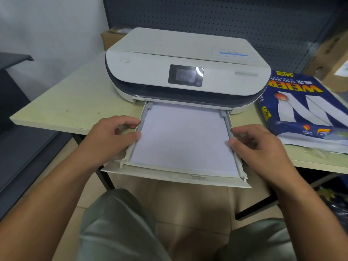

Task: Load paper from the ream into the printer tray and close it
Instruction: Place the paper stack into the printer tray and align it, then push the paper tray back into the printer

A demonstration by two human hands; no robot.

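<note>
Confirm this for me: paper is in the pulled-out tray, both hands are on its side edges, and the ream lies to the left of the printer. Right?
Not quite. The head view shows the ream to the right of the printer, not the left. The rest holds: paper lies in the pulled-out tray, with the left hand and right hand on its side edges.

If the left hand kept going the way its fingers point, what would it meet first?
The left hand points right, across the tray. Its fingertips already touch the tray's left rail, so it would press against the paper edge.
</note>
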